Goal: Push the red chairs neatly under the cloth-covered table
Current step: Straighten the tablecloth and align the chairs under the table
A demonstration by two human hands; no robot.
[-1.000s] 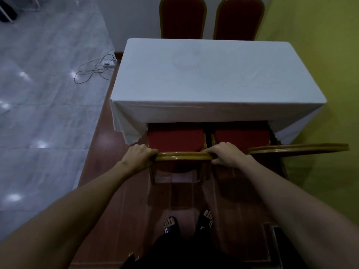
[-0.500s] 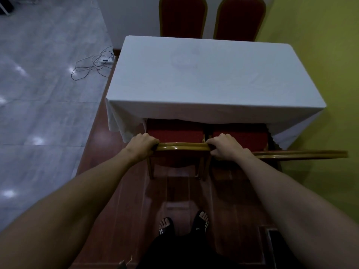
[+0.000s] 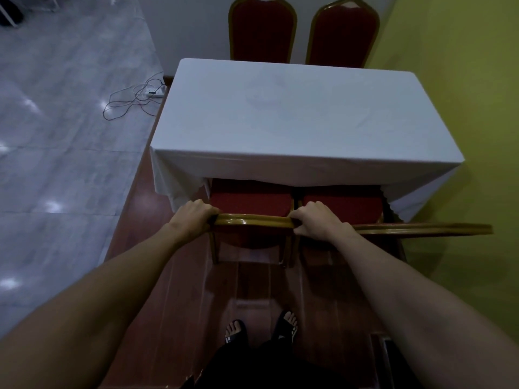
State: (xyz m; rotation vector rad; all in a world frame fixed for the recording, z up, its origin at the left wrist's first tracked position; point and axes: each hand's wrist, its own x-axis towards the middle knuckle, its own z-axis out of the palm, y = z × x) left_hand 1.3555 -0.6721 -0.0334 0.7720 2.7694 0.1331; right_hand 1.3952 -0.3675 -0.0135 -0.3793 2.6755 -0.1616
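A table under a white cloth (image 3: 295, 130) fills the middle of the view. Two red chairs with gold frames stand at its near side. My left hand (image 3: 193, 216) and my right hand (image 3: 316, 220) both grip the top rail of the near left chair (image 3: 252, 221); its red seat (image 3: 250, 202) lies partly under the cloth edge. The near right chair (image 3: 421, 228) stands beside it, its seat (image 3: 342, 204) also partly under the cloth. Two more red chairs, the far left chair (image 3: 262, 29) and the far right chair (image 3: 344, 37), stand upright behind the table.
A yellow-green wall (image 3: 471, 108) runs close along the right. The table stands on a brown wooden platform (image 3: 168, 276) beside a grey tiled floor (image 3: 56, 164). A power strip with tangled cables (image 3: 140, 96) lies on the floor. My sandalled feet (image 3: 261, 329) are behind the chair.
The near left chair has slid forward, so less of its red seat shows outside the cloth. Both hands kept their grip on the rail and moved forward with it.
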